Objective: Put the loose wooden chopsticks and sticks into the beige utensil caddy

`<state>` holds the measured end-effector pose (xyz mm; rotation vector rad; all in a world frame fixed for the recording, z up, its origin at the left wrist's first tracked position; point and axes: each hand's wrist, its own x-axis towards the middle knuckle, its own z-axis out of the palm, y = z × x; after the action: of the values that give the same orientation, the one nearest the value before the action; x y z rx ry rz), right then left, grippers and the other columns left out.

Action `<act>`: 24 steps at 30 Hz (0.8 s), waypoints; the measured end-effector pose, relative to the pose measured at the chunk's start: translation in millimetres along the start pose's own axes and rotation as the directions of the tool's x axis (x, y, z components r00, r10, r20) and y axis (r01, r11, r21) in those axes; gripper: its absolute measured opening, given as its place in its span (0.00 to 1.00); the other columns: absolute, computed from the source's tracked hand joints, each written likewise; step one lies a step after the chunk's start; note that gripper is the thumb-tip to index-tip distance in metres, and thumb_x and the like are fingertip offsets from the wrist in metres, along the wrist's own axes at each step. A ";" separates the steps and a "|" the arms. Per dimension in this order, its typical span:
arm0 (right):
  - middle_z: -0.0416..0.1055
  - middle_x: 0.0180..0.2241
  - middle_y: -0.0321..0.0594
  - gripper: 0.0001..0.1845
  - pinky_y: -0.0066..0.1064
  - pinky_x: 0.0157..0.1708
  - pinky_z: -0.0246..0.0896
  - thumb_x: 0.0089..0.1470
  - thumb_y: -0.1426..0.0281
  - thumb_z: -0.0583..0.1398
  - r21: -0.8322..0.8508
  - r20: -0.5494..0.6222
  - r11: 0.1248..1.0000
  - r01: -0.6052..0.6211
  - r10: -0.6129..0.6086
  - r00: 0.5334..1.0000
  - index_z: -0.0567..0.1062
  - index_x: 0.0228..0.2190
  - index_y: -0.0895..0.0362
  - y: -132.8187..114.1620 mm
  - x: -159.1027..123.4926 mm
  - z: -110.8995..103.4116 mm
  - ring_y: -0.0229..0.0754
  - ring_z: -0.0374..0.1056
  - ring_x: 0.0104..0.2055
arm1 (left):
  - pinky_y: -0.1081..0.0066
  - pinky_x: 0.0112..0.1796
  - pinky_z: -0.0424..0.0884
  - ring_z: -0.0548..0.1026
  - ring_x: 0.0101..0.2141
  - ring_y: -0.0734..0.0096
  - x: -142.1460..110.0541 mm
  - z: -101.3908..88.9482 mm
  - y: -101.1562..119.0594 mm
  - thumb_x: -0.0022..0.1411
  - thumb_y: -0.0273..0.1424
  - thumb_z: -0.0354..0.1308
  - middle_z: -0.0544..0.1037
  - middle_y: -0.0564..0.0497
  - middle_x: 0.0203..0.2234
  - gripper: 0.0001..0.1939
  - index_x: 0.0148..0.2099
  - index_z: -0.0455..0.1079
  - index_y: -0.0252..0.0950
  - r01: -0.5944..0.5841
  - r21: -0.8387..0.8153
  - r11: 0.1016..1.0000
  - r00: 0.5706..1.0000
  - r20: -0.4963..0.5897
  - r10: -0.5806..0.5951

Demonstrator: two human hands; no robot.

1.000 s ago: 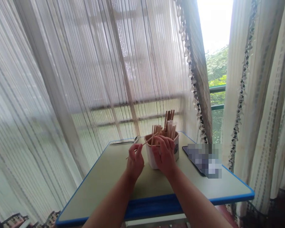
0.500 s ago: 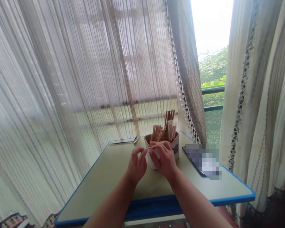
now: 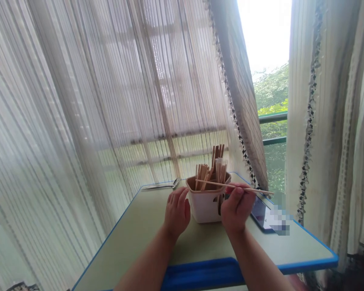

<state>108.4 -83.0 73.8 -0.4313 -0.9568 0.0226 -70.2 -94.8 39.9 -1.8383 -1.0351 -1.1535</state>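
Observation:
My right hand [image 3: 239, 204] is closed on a thin wooden chopstick [image 3: 210, 183], held almost level. The chopstick's left end passes in front of the sticks in the holder, and its other end juts out to the right of my fist. My left hand [image 3: 176, 210] is beside the holder's left side, fingers stretched out, with nothing in it; I cannot tell whether it touches the holder. The white utensil holder [image 3: 204, 208] with a brown rim stands upright between my hands. Several wooden chopsticks [image 3: 202, 171] stand in it, along with some in clear wrapping [image 3: 221, 169].
The pale table [image 3: 133, 238] has a blue edge. A metal utensil [image 3: 160, 186] lies at its back left. A phone [image 3: 261, 214], partly blurred, lies right of my right hand. Striped curtains [image 3: 109, 101] hang close behind the table.
Both hands were at the stick in front of the holder. My left hand has let go and opened; my right hand has moved right with the chopstick, uncovering the holder's front.

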 end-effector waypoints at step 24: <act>0.68 0.33 0.38 0.11 0.37 0.43 0.51 0.50 0.65 0.61 -0.457 0.500 0.855 0.244 0.020 0.866 0.70 0.20 0.55 6.7 -7.0 16.2 0.44 0.57 0.41 | 0.66 0.39 0.67 0.74 0.39 0.60 -9.7 10.1 -16.0 0.45 0.27 0.57 0.76 0.45 0.36 0.19 0.44 0.66 0.36 0.342 0.265 0.902 0.513 0.751 -0.415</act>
<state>92.6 -72.7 74.0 -0.8864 -1.5034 -0.2509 -83.7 -81.7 29.9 -2.1560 -2.0562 -0.4070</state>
